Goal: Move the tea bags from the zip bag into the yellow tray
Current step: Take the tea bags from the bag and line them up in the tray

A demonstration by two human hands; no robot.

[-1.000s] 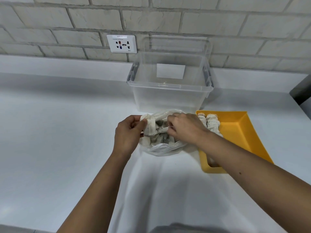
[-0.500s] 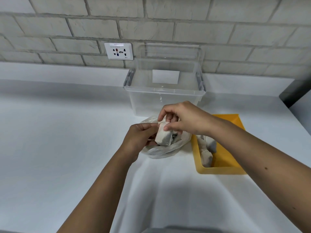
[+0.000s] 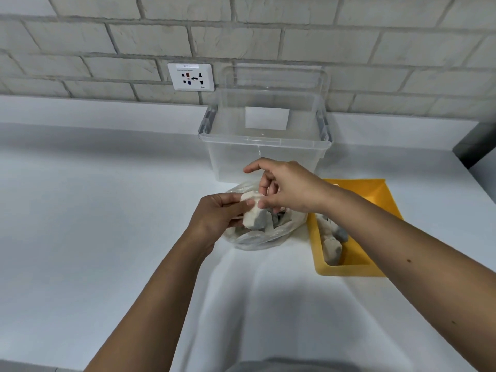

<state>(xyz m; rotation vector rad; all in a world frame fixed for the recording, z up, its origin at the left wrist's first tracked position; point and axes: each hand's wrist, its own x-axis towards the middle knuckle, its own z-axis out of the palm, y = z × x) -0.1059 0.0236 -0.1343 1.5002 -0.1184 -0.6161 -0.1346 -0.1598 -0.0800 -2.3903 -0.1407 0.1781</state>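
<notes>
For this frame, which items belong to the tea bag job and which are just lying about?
Job: tea bag held by left hand and right hand; zip bag; yellow tray with tea bags in it.
Lying about: clear storage bin; wall socket.

I watched two bare forearms (image 3: 150,304) run back from the fingers of the left hand (image 3: 214,218) and right hand (image 3: 290,191). Well behind the right fingers, two small dark spots (image 3: 408,260) dotted that forearm. Farthest back from the fingers, a blurred strip of grey cloth (image 3: 268,366) showed.
</notes>
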